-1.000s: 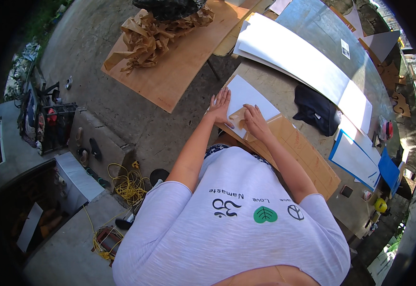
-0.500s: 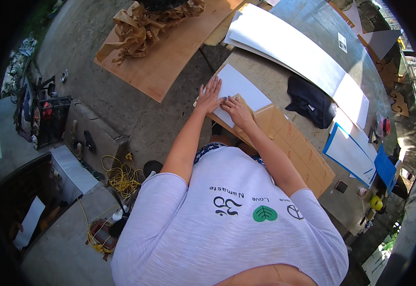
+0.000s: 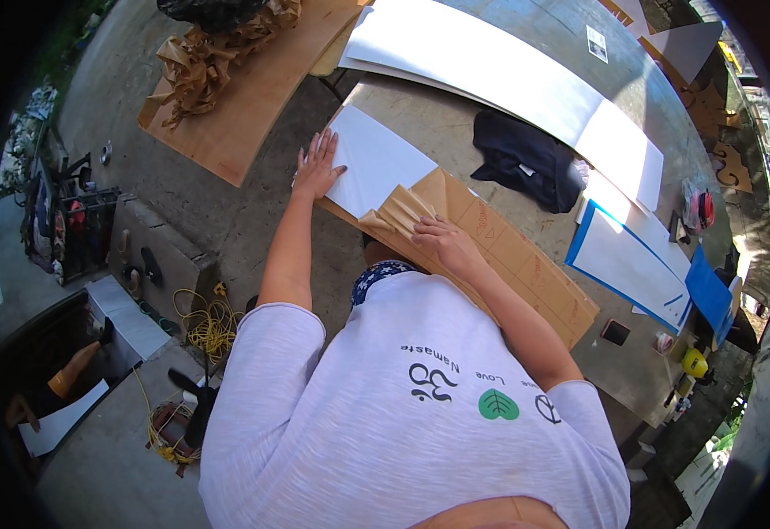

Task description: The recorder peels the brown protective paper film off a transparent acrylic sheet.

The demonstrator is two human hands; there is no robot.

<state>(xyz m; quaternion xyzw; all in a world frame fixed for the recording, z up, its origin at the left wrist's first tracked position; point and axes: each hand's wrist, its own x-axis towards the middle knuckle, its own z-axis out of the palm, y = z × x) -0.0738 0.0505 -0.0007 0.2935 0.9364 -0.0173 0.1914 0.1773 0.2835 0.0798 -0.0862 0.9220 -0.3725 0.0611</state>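
A long panel lies at an angle on the table before me, its far left part a bare white sheet [image 3: 372,159] and the rest covered by brown protective paper [image 3: 517,269]. At the white end, my left hand [image 3: 318,167] lies flat with fingers outstretched, pressing on the panel's edge. My right hand [image 3: 449,244] is closed over the folded, rippled part of the paper, which is peeled back from the white surface. Its fingertips are partly hidden in the folds. Red marks show on the paper still lying on the panel.
Beyond the panel are a dark cloth [image 3: 526,163] and large white sheets [image 3: 491,62]. A blue-edged board [image 3: 627,264] and a phone [image 3: 615,331] lie to the right. Crumpled brown paper [image 3: 195,75] sits on a wooden board [image 3: 244,132]. Another person's hand [image 3: 22,413] holds a white sheet at lower left.
My right hand has moved right along the panel, drawing the brown paper back and baring more white. My left hand stays flat at the panel's end. The view has shifted.
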